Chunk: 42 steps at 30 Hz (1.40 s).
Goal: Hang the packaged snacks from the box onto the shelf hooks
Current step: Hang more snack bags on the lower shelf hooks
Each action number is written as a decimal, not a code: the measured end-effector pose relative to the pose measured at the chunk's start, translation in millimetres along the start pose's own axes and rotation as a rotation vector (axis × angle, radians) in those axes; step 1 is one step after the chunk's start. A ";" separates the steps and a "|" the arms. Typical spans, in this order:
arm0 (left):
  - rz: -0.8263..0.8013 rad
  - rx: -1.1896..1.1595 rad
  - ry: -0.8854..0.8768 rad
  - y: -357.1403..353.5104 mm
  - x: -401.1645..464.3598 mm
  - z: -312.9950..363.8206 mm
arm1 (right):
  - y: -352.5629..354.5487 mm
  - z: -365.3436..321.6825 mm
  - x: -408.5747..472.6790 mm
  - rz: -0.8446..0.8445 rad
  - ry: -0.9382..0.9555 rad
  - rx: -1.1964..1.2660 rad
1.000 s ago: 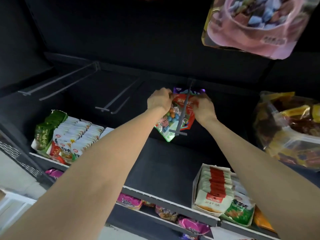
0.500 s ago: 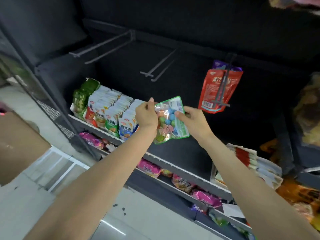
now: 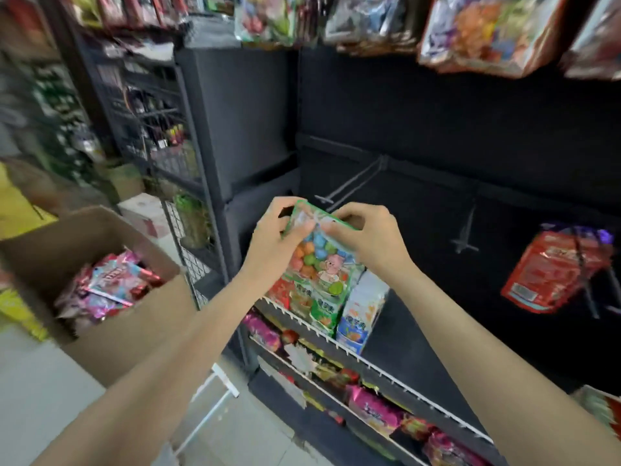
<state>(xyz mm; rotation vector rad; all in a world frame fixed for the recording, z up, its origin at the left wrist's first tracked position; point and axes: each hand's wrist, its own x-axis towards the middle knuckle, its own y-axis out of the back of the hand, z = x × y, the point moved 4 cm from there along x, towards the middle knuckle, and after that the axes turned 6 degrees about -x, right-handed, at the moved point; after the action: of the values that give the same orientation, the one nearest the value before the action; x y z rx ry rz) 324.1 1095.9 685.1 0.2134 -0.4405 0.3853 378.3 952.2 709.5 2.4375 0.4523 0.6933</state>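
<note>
At centre, before the black shelf back panel (image 3: 437, 105): one green-edged candy packet (image 3: 319, 260), clear-fronted, showing coloured round sweets and a cartoon pig, held upright in both hands. Left hand (image 3: 274, 243): fingers curled, thumb and fingertips pinching the packet's upper left corner. Right hand (image 3: 368, 235): fingers curled, pinching the top edge at the upper right. The packet hangs on no hook.

Left foreground: one open cardboard box (image 3: 111, 274), holding a heap of pink and red foil snack packets (image 3: 104, 292); the box stands well apart from the hands.

Back panel, behind and right of the hands: two bare metal hooks, first hook (image 3: 349, 183) just above the hands, second hook (image 3: 465, 235) further right. Right of these: one red snack packet (image 3: 551, 274) hanging on a third hook, with a purple packet edge behind it.

Below the held packet: upright pouches in a row (image 3: 332, 304) on a wire-fronted shelf (image 3: 386, 368), the candy packet overlapping them in view; contact cannot be told. Lower tier: pink wrapped packets (image 3: 373, 408).

Top edge: large hanging bags (image 3: 487, 31), blurred. Far left: a wire rack (image 3: 158, 129) with bottles, blurred.
</note>
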 end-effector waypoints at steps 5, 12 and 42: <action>0.109 -0.098 -0.201 72.8 65.7 48.5 | -4.4 -77.6 63.8 0.127 0.153 0.155; 0.166 -0.126 -0.303 117.8 159.0 93.8 | -5.9 -142.0 137.4 0.272 0.253 0.195; 0.056 -0.125 -0.241 127.6 304.4 114.3 | 15.6 -192.2 287.9 0.442 0.303 0.003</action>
<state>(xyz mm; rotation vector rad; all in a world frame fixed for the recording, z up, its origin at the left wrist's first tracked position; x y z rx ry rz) 483.6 1275.3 938.8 0.1259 -0.7071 0.3865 505.4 1150.9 963.3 2.4635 0.0180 1.2558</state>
